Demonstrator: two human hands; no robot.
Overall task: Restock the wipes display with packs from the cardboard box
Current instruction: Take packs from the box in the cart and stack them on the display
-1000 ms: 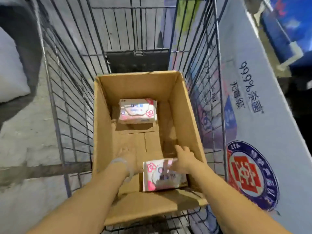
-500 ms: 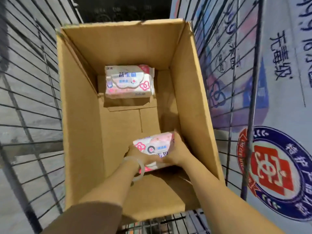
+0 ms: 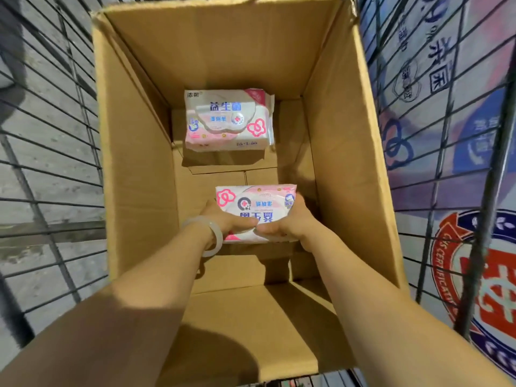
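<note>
While both my arms reach down into the cardboard box [image 3: 349, 141], my left hand [image 3: 226, 220] and my right hand [image 3: 287, 222] grip the near wipes pack [image 3: 255, 202] between them, one at each end, thumbs curled over its near edge and meeting close to the middle. This pack sits low in the box, near the right wall, its print upside down to me, pink flower mark at its left corner. Whether it rests on the box floor or is just clear of it, I cannot tell. A pale bangle [image 3: 208, 236] rings my left wrist. The far wipes pack [image 3: 227, 120] lies flat on the bottom against the far wall, well apart from the one I hold, print right way up to me. The box stands inside a wire cart [image 3: 55, 152], its near flap folded down toward me. Beyond the cart's right-hand wires is a large printed carton [image 3: 474, 113] with blue characters and a round red and blue seal. Grey floor [image 3: 36, 129] shows through the wires on the left.
</note>
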